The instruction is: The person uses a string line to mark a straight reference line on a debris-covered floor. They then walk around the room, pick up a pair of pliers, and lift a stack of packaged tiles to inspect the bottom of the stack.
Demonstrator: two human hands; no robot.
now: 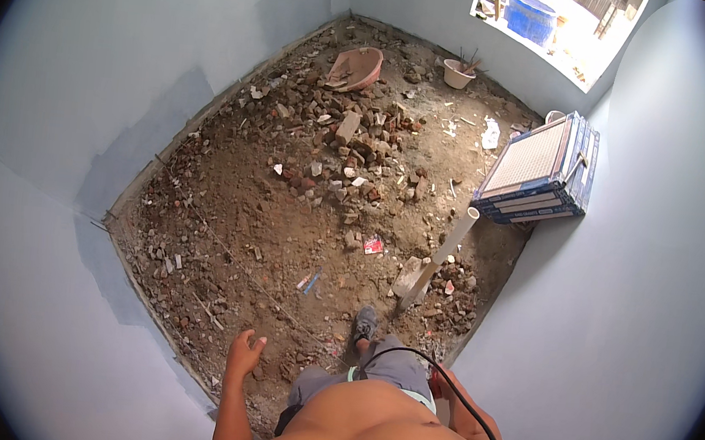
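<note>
The dirt floor (241, 230) is lying under the person, with lots of little stones sitting on it. The left hand (244, 354) is hanging over the dirt, out to the person's left, and it is not touching it. Its grip is being loose and partly open, with the fingers bending a little and holding nothing. The right hand (441, 383) is hanging beside the grey shorts (398, 367), and the body is hiding part of it. I cannot tell how far open its grip is or if it is holding anything. A black cord (470, 405) is curving over the person's front.

One dark shoe (365, 323) is standing on the dirt. A white pipe (456, 234) is sticking up at a slant ahead of the right hand, and a flat pale slab (406, 276) is lying just beside its lower part. A red packet (374, 246) is lying on the dirt ahead of the shoe, and a little blue stick (312, 282) is lying nearer the left hand.

Farther off, a heap of broken bricks (358, 142) is sitting in the middle. A big pink bowl (357, 69) is tipping on its side behind the heap. A small pale tub (458, 74) is standing near the far wall with sticks poking out. Blue and white boxes (532, 205) are leaning by the right wall (649, 223). Outside the window hole (582, 83), a blue barrel (530, 19) is standing in bright light.
</note>
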